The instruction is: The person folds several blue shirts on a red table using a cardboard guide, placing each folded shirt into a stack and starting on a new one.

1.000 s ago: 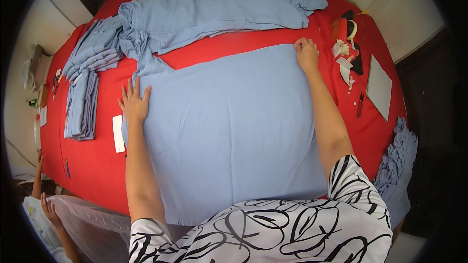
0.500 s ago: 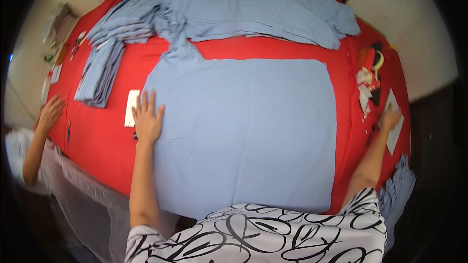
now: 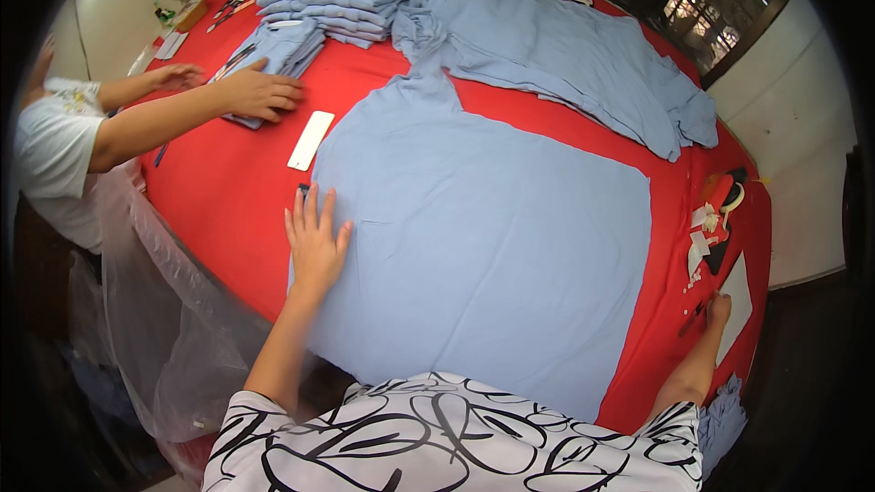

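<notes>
A light blue garment [image 3: 492, 246] lies spread flat on the red-covered table before me. My left hand [image 3: 316, 241] rests on its left edge, open with fingers apart. Just beyond those fingertips is a small dark thing [image 3: 303, 189], and past it lies a flat white rectangular thing [image 3: 311, 140]. At the far right my right hand [image 3: 719, 308] is closed at the left edge of a white sheet [image 3: 736, 301]. Its fingertips are hard to see, so what it holds cannot be made out. A slim dark tool [image 3: 694, 317] lies beside it.
Another blue garment [image 3: 565, 55] lies across the back, next to a folded stack [image 3: 333, 5]. On the left, a co-worker's hand [image 3: 260, 91] reaches over a folded garment [image 3: 290, 46]. A tape roll [image 3: 733, 198] and scraps lie right. Clear plastic [image 3: 173, 310] hangs at left.
The view has turned, shifting the table down and right. My right hand has moved slightly off the white sheet toward its left edge and closed. The co-worker's arm now reaches to the folded garment.
</notes>
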